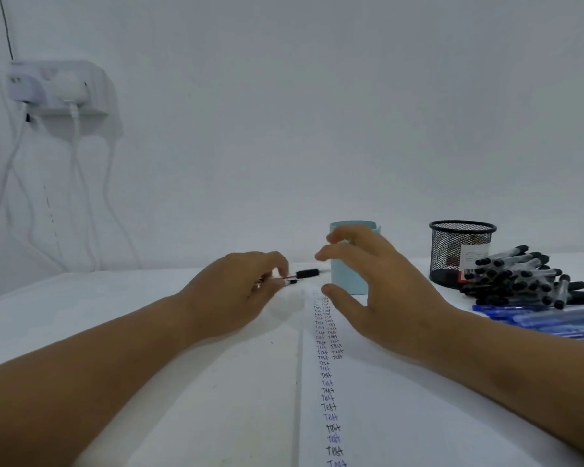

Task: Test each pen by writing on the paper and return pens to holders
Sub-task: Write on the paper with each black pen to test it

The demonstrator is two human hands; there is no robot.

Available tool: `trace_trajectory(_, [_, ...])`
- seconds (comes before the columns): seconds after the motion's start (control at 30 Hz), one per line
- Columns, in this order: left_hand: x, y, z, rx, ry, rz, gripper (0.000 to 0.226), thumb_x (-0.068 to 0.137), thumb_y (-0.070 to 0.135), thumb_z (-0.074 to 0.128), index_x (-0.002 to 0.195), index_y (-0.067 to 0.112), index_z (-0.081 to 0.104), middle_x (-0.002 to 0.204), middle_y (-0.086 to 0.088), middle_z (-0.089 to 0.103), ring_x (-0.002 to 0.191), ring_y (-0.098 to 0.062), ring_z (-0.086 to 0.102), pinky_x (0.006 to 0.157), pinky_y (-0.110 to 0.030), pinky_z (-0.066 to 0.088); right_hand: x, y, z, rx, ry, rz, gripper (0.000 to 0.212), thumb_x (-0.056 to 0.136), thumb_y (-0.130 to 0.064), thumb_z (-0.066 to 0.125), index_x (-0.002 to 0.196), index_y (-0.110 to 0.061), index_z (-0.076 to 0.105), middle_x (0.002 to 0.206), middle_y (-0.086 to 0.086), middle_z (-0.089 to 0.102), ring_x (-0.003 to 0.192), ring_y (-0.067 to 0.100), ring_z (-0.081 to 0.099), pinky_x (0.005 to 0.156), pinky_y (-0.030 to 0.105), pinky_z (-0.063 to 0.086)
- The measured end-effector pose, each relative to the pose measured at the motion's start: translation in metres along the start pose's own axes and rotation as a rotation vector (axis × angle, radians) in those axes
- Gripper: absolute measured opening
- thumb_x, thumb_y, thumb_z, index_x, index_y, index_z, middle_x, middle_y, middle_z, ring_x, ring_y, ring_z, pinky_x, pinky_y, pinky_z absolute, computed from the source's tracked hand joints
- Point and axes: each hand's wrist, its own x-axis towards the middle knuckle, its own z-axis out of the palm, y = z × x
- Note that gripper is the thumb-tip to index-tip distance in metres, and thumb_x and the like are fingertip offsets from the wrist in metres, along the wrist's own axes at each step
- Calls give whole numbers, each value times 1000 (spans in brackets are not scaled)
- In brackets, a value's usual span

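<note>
My left hand [240,291] pinches a black-capped pen [300,276] that points right, toward the light blue holder [348,278]. My right hand [368,284] hovers with fingers spread and relaxed in front of that holder, holding nothing. Under my hands lies a white paper [402,399] with columns of the handwritten word "Test" in black and blue. A black mesh holder [459,254] stands further right. Beside it lies a pile of black-capped pens [526,278], with several blue pens [553,318] in front of the pile.
A white table [115,325] meets a white wall. A wall socket with plugs and hanging white cables [61,89] sits at the upper left.
</note>
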Motion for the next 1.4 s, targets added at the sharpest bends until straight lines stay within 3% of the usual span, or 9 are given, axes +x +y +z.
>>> trace_trajectory(0.17, [4,22,7,-220,37,61,11,96,33,64,104,30,70,85,8,68,76,-13,62,68,-22,49,4,1,-3,-81,-96,76,36,92,-43,50,115,-25,71,102,-9,69,102,15,54,87,35,45])
trace_trajectory(0.43, [7,38,-8,-1274,-146,-629,27,92,31,60,101,13,77,89,-10,71,64,-21,59,63,-31,46,5,15,-6,-98,-178,230,20,102,-24,52,98,-25,72,93,-7,69,92,20,58,85,39,46])
trace_trajectory(0.63, [9,33,-10,-1580,-244,-652,48,90,44,50,112,11,78,107,-9,73,85,-22,69,70,-32,58,3,18,-8,-33,-116,249,19,102,-20,53,98,-18,72,88,-5,67,85,18,56,75,30,42])
trace_trajectory(0.83, [3,20,-8,-1598,-307,-537,62,60,43,93,110,9,78,102,-11,74,97,-25,71,78,-33,59,2,13,-7,-10,-118,141,26,102,-18,47,106,-21,73,90,-9,65,90,16,53,82,33,41])
trace_trajectory(1.0, [7,22,-7,-1543,-303,-485,81,53,60,91,119,17,75,114,-8,73,100,-24,69,80,-34,58,7,13,-12,-131,-232,84,25,102,-22,46,106,-25,70,81,-23,54,86,14,47,79,33,33])
trace_trajectory(1.1, [8,28,-2,-1280,-270,-434,95,53,72,85,131,21,65,125,-2,71,107,-18,65,86,-31,56,8,10,-15,-14,-151,243,15,101,-19,55,101,-28,67,86,-13,70,88,15,59,77,28,44])
trace_trajectory(1.17, [3,32,3,-936,-289,-331,71,64,64,81,123,25,70,118,8,72,109,-9,63,93,-29,51,7,6,-15,246,-73,362,10,98,-17,62,92,-26,63,81,-9,75,82,5,64,73,19,46])
trace_trajectory(1.27, [-1,38,7,-554,-408,-219,33,76,44,85,106,35,77,119,21,68,117,5,58,106,-26,44,8,1,-15,655,-64,574,13,91,-20,70,90,-8,65,82,4,77,78,14,66,68,29,47])
trace_trajectory(1.4, [0,39,5,-456,-435,-200,26,77,43,85,100,38,76,120,27,65,120,9,54,106,-24,40,8,-9,-19,860,-150,736,24,92,-24,61,77,-6,56,62,12,54,59,24,48,51,30,32])
